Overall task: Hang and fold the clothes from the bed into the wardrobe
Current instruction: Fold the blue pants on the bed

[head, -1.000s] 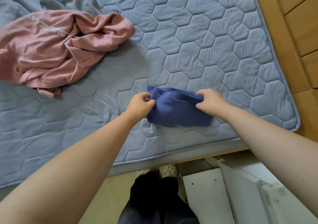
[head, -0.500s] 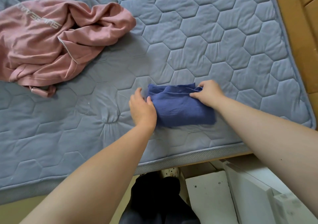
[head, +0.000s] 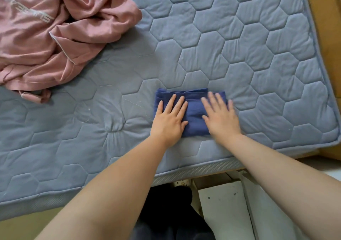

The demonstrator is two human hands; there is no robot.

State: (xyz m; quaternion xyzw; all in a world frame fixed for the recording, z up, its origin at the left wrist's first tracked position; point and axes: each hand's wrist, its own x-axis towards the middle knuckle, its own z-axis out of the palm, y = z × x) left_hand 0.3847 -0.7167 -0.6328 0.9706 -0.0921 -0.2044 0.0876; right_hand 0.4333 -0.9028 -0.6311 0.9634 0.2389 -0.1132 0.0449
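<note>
Both hands lie palm-down with fingers straight and spread. The left hand and right hand sit side by side, pressing flat on a folded navy garment, and neither hand grips anything (the right one is slightly blurred). The garment is a small, thick rectangle at the centre of the view, a little toward 3 o'clock. It rests on a quilted grey-blue mattress near the mattress's 6 o'clock edge.

A crumpled pink garment lies at 10 o'clock, well apart from the navy one and not yet folded.

The navy piece looks light, soft and limp, so it would probably fall open if lifted by one corner. A safer hold would be fingers slid under both short ends, at 9 and 3 o'clock, with thumbs on top to carry it flat. At 5 o'clock, below the mattress edge, is a white panel.
</note>
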